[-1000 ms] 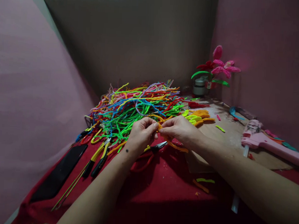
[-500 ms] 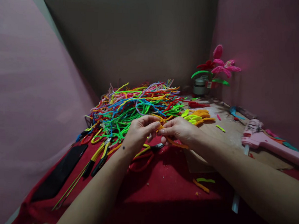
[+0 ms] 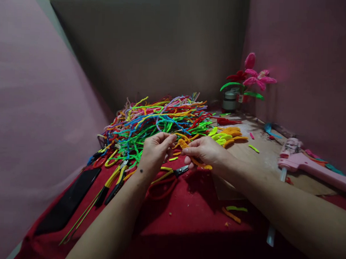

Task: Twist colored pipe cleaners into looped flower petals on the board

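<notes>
My right hand (image 3: 205, 150) pinches an orange pipe cleaner (image 3: 183, 144) bent into a small loop, and its tail hangs out below the palm. Across a small gap, my left hand (image 3: 157, 151) is closed, thumb against fingers, and a thin orange end of the same pipe cleaner reaches its fingertips. Red-and-yellow-handled scissors (image 3: 165, 182) lie on the red cloth (image 3: 192, 214) just beneath the hands. Behind them rises a heap of many-coloured pipe cleaners (image 3: 153, 121). Yellow and orange petal shapes (image 3: 228, 135) lie beyond my right hand.
Yellow-and-black pliers (image 3: 111, 184), a black phone (image 3: 68, 201) and thin green wires (image 3: 80, 219) lie at left. A pink glue gun (image 3: 311, 164) rests at right. Pink and red fuzzy flowers (image 3: 259, 79) stand at the back. Cut offcuts (image 3: 232, 215) lie in front.
My left hand has drawn away to the left from my right hand, so the orange loop shows between them. My right hand keeps its pinch almost in place.
</notes>
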Tool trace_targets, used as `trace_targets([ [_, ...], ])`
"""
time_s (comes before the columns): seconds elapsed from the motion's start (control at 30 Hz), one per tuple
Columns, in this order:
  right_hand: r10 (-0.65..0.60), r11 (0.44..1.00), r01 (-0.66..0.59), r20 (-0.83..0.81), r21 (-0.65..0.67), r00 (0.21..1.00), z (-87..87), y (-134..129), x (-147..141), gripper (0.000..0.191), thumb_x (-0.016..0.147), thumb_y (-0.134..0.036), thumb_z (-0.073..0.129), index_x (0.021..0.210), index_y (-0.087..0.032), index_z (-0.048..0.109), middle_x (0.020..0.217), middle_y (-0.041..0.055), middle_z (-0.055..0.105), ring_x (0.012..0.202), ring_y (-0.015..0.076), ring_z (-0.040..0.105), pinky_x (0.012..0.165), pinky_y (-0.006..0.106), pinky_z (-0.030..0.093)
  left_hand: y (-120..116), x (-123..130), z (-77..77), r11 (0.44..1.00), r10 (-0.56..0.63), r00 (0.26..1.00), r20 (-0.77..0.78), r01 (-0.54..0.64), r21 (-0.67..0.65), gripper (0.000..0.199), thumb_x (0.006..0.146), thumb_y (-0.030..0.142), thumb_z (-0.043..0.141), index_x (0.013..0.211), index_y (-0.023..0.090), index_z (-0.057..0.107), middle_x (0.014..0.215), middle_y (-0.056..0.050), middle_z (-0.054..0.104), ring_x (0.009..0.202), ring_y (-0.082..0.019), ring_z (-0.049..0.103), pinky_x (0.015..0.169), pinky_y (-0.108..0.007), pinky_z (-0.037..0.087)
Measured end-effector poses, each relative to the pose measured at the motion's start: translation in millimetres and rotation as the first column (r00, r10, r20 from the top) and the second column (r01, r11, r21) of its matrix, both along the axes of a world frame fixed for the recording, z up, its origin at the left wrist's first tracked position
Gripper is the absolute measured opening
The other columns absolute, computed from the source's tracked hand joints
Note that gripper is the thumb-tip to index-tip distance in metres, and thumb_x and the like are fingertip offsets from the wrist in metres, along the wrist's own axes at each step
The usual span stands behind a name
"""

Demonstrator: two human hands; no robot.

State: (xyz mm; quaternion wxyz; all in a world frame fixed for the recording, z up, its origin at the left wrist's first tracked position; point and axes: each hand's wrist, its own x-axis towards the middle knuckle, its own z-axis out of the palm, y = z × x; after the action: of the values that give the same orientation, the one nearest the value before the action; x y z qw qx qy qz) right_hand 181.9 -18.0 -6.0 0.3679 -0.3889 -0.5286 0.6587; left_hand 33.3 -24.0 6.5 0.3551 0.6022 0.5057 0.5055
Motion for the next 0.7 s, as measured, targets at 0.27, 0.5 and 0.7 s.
trace_targets([
  [0.27, 0.020, 1.000, -0.022, -0.082, -0.020, 0.996, -4.8, 3.8, 1.0, 0.016, 0.073, -0.007, 0.054, 0.058, -0.011, 0.055, 0.046, 0.0018, 0.060, 0.035, 0.0092, 0.054, 0.035, 0.017, 0.042, -3.6, 0.0, -7.1, 0.927, 0.082, 0.861, -0.502, 0.119, 0.357, 0.007, 0.074, 0.020, 0.056, 0.073, 0.015, 0.061, 0.073, -0.003, 0.061, 0.068, -0.013, 0.055, 0.062, -0.024, 0.044],
  [0.5, 0.033, 0.999, -0.039, -0.150, -0.035, 0.988, -3.3, 4.3, 0.9, 0.015, 0.074, -0.009, 0.055, 0.059, -0.010, 0.057, 0.047, 0.0027, 0.060, 0.035, 0.0104, 0.054, 0.037, 0.019, 0.044, -3.9, 1.3, -5.2, 0.930, 0.123, 0.849, -0.514, 0.082, 0.358, 0.010, 0.080, 0.020, 0.047, 0.072, 0.016, 0.051, 0.065, 0.000, 0.053, 0.059, -0.010, 0.048, 0.056, -0.022, 0.039],
  [0.7, 0.001, 0.998, -0.010, -0.159, -0.055, 0.987, -2.6, 5.2, 1.6, 0.012, 0.072, -0.009, 0.056, 0.060, -0.009, 0.058, 0.045, 0.0033, 0.059, 0.035, 0.0111, 0.053, 0.035, 0.021, 0.044, -3.4, -1.1, -0.8, 0.966, 0.021, 0.959, -0.281, 0.053, 0.252, 0.011, 0.081, 0.026, 0.048, 0.074, 0.018, 0.048, 0.055, 0.005, 0.045, 0.046, -0.008, 0.041, 0.045, -0.019, 0.035],
])
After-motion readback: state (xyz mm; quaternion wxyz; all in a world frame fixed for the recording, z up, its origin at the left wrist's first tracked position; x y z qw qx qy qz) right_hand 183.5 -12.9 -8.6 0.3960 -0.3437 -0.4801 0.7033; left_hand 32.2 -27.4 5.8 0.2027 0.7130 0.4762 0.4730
